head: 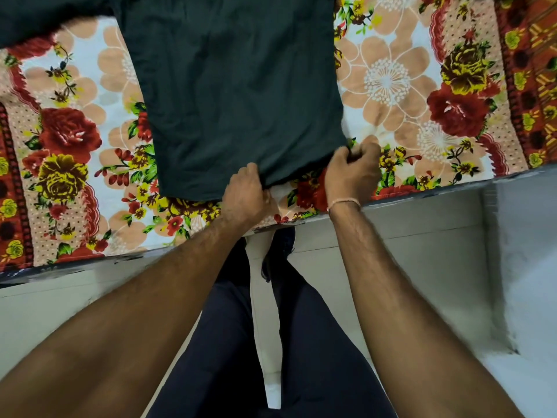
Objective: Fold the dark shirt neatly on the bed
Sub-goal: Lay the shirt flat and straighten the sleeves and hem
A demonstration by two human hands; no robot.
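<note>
At the bed's near edge our left hand [245,191] and right hand [352,167] pinch the hem of the dark shirt [235,95], spread flat on the floral bed [391,86]; we judge folding barely begun.

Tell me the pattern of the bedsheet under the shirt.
Floral: the bedsheet shows red, yellow and peach flowers on white, with a red patterned border. The head view shows it.

Matt dark cloth shirt [235,95] on printed floral cotton bedsheet [391,86]
</note>
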